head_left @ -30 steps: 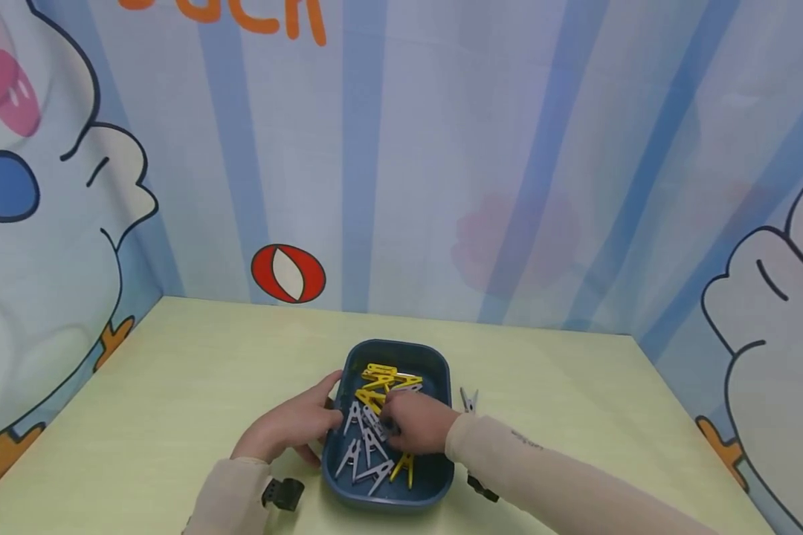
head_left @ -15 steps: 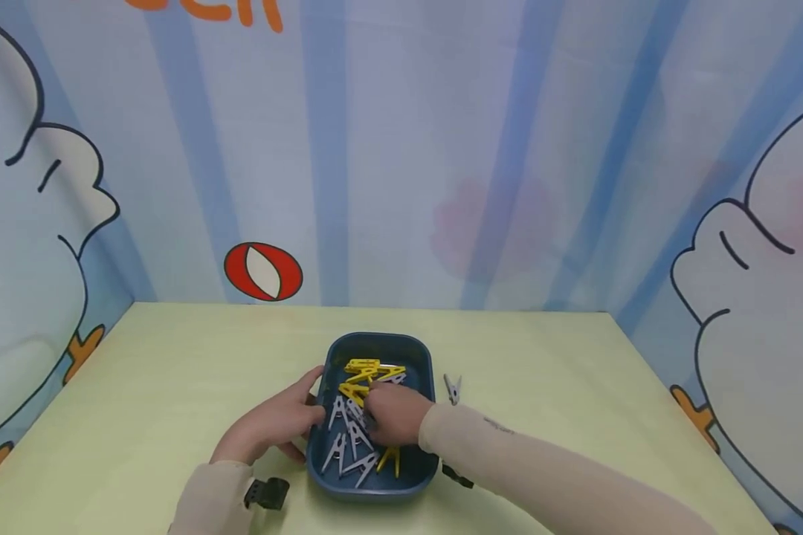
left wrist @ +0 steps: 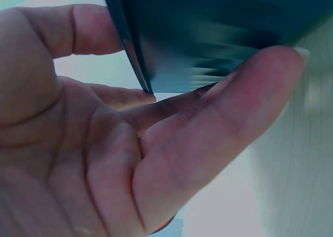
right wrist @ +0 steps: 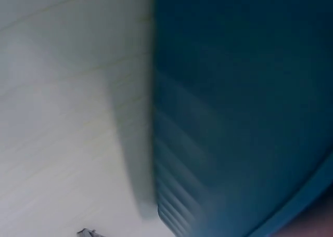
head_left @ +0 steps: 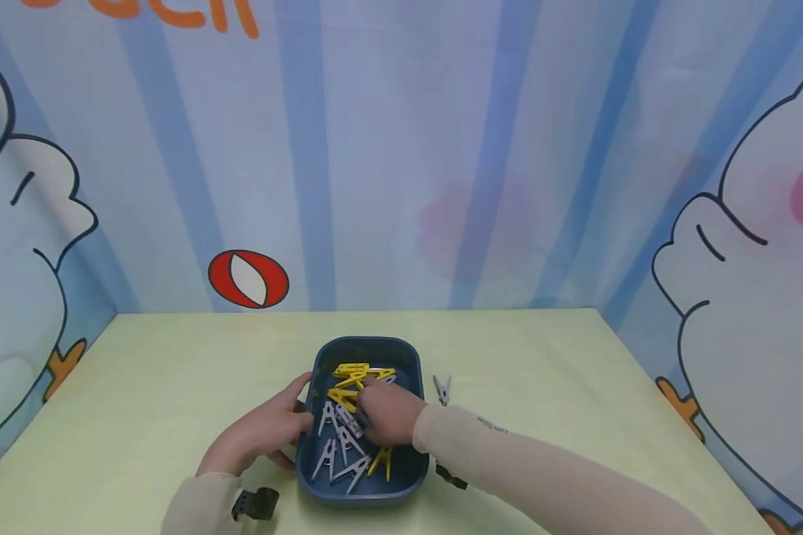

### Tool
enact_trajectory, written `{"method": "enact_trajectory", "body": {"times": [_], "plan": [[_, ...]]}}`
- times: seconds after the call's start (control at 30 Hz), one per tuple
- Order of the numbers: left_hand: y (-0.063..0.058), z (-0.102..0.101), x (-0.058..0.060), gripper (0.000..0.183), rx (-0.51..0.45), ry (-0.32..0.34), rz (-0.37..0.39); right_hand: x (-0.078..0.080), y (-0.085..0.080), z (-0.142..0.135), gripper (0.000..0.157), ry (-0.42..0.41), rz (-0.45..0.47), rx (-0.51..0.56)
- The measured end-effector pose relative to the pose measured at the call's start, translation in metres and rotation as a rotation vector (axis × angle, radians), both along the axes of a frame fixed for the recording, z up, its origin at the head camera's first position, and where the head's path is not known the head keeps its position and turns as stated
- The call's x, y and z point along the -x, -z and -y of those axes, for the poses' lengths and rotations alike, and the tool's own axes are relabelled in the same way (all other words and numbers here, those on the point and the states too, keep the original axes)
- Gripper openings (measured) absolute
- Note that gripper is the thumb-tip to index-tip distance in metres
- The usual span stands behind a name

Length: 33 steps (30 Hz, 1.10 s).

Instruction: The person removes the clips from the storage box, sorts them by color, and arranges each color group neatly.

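Rests a loosely spread left hand [head_left: 261, 431] against the blue tub [head_left: 364, 500] and has the right hand [head_left: 391, 412] down among clothespins [head_left: 349, 421], with any hold too hidden to tell.

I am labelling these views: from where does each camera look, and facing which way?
Head: worn on the head, facing forward and down at left hand, right hand and blue tray; sleeves show.
Left wrist: worn there, facing the tray's wall; palm and fingers show.
Right wrist: worn there, facing tray wall and table; blurred skin shows.
Both wrist views share the tray.
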<state>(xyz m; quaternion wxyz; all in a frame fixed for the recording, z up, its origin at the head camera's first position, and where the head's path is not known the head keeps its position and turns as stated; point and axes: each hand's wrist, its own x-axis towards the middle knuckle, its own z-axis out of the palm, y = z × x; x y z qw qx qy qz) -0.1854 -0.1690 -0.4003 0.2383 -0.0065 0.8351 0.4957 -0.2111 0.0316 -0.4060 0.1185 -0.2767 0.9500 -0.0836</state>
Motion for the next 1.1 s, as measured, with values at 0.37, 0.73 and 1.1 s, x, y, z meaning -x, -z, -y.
{"method": "enact_trajectory", "body": {"times": [0.37,0.73,1.1], "plan": [[-0.003,0.002,0.002,0.079,-0.005,0.009,-0.009,0.002,-0.017,-0.003,0.022,0.067,-0.01,0.059],[-0.004,-0.003,0.001,0.079,-0.017,0.011,-0.013,0.002,-0.029,-0.017,0.019,0.128,-0.064,0.112],[0.0,-0.001,0.001,0.078,-0.013,0.014,0.0,0.002,-0.04,-0.03,0.031,0.106,-0.126,0.162]]}}
